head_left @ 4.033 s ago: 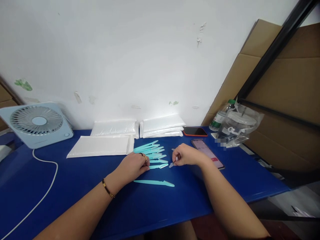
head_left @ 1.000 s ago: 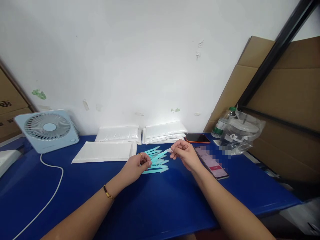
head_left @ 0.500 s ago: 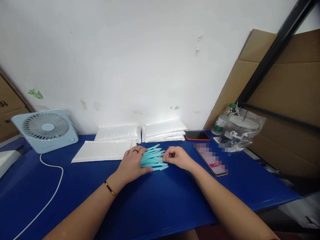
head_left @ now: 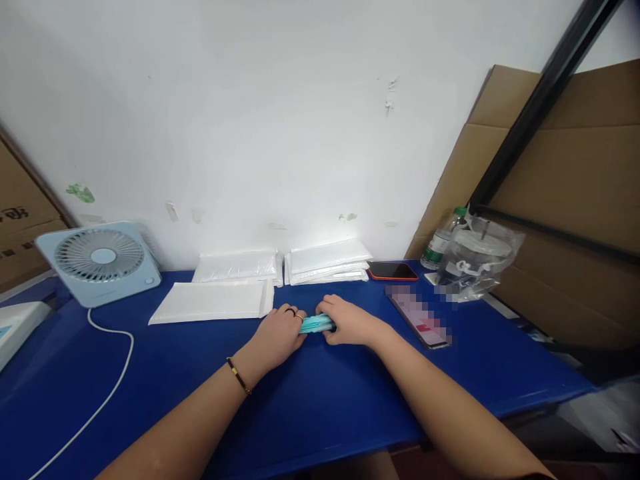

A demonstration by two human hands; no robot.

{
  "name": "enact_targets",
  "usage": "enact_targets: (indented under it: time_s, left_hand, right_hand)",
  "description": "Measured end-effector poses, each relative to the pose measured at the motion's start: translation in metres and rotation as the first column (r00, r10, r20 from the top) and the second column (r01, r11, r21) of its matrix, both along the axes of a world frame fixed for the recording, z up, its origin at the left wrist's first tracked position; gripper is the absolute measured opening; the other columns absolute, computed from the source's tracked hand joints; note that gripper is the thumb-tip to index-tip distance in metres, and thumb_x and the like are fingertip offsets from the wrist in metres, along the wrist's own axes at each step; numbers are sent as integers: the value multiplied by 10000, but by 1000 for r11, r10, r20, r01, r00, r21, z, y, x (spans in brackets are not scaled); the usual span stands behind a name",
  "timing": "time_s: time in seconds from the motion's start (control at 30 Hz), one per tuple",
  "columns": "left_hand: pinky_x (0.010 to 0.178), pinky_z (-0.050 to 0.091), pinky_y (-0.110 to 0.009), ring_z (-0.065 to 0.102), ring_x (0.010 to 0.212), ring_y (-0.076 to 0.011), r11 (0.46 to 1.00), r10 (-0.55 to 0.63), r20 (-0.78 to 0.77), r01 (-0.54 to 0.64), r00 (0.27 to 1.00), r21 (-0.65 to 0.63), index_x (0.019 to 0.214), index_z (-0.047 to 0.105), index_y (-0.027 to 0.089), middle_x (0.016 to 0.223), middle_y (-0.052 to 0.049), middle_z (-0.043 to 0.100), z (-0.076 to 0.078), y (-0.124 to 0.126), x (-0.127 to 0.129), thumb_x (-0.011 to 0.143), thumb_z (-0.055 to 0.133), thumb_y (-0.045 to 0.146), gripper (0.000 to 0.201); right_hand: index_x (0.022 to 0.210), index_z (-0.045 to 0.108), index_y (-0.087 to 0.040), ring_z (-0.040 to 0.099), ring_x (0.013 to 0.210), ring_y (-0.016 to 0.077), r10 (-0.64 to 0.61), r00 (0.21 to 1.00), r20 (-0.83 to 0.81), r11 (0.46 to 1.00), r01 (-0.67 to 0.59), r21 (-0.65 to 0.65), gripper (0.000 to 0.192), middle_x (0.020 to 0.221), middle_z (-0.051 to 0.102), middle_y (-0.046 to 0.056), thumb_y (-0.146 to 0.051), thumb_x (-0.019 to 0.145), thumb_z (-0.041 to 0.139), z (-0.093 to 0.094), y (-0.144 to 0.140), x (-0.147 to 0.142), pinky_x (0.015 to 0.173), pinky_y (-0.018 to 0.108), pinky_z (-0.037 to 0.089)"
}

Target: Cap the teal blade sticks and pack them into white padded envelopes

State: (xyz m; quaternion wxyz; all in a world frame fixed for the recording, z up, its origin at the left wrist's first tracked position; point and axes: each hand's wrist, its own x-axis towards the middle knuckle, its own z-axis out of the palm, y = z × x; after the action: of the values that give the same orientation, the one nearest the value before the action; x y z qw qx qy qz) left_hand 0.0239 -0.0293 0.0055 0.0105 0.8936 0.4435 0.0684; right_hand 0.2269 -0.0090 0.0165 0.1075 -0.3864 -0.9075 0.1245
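Note:
A bundle of several slim teal plastic sticks lies gathered on the blue table, squeezed between both hands. My left hand, with rings and a bracelet, closes on the bundle's left end. My right hand closes on its right end. Most of the bundle is hidden by my fingers.
White padded envelopes lie flat and in stacks by the wall. A small blue fan with a white cable stands at left. Two phones, a bottle and a plastic bag sit at right.
The sticks, spread in a fan earlier, are now pushed together into one tight bundle. Both hands have closed in from either side.

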Motion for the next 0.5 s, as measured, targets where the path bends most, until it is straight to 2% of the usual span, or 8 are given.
enact_targets:
  time_s: [0.07, 0.13, 0.2, 0.27, 0.33, 0.4, 0.47, 0.5]
  left_hand:
    - [771, 423, -374, 526, 923, -269, 1000, 23, -35, -23, 999, 2, 962, 544, 145, 948, -130, 584, 0, -3, 7, 811, 486, 226, 181]
    - [759, 435, -373, 540, 898, -270, 999, 47, -54, -48, 997, -14, 934, 534, 137, 944, -133, 585, 1, -5, 11, 763, 518, 193, 181]
    - [752, 442, -367, 560, 864, -260, 998, 58, -58, -60, 997, -29, 901, 530, 141, 919, -121, 594, 2, -4, 12, 743, 516, 174, 162]
    - [725, 445, -354, 580, 810, -243, 996, 78, -38, -79, 996, -36, 874, 520, 151, 873, -103, 602, 6, -3, 11, 757, 486, 170, 123]
    - [665, 445, -332, 591, 738, -222, 992, 118, 38, -116, 992, -53, 890, 497, 162, 821, -77, 603, 11, -3, 9, 781, 467, 191, 117]
    - [617, 437, -306, 589, 688, -198, 990, 119, 194, -101, 974, -99, 905, 474, 175, 783, -43, 597, 16, -4, 9, 799, 474, 233, 121]
    - [606, 438, -287, 584, 679, -176, 991, 80, 400, -28, 913, -134, 892, 470, 184, 770, -22, 595, 18, -6, 12, 815, 477, 273, 118]
    - [615, 445, -283, 584, 692, -169, 990, 61, 500, 11, 864, -139, 891, 476, 185, 787, -20, 600, 17, -7, 14, 822, 472, 285, 122]
  right_hand:
    - [931, 554, -157, 482, 899, 224, -8, 995, 99, 998, 1, 65, 305, 940, 536, 81, -205, 642, 642, 0, -3, -6, 731, 309, 423]
    - [890, 531, -160, 489, 878, 231, -11, 986, 167, 993, -9, 117, 286, 922, 547, 84, -210, 633, 645, -2, -5, -10, 702, 310, 411]
    - [897, 517, -166, 512, 832, 223, -22, 983, 185, 992, -1, 125, 269, 905, 564, 78, -208, 654, 624, -2, -7, -13, 674, 305, 401]
    - [926, 513, -173, 533, 779, 199, -35, 991, 132, 996, 23, 91, 255, 892, 576, 63, -178, 681, 585, 5, -10, -12, 651, 290, 397]
    - [998, 510, -182, 546, 797, 184, -24, 1000, -7, 998, 25, 57, 322, 938, 579, 54, -136, 684, 563, 23, -15, -10, 667, 275, 407]
    - [1112, 482, -198, 540, 909, 188, 33, 980, -194, 998, -21, 63, 468, 1046, 559, 59, -122, 662, 588, 50, -23, -8, 742, 274, 421]
    - [1167, 475, -213, 520, 984, 203, 110, 947, -302, 992, -86, 93, 538, 1103, 535, 66, -204, 659, 653, 80, -32, -11, 798, 291, 426]
    - [1146, 500, -222, 522, 988, 201, 156, 932, -328, 986, -127, 108, 492, 1110, 535, 60, -231, 679, 654, 93, -36, -14, 814, 296, 424]
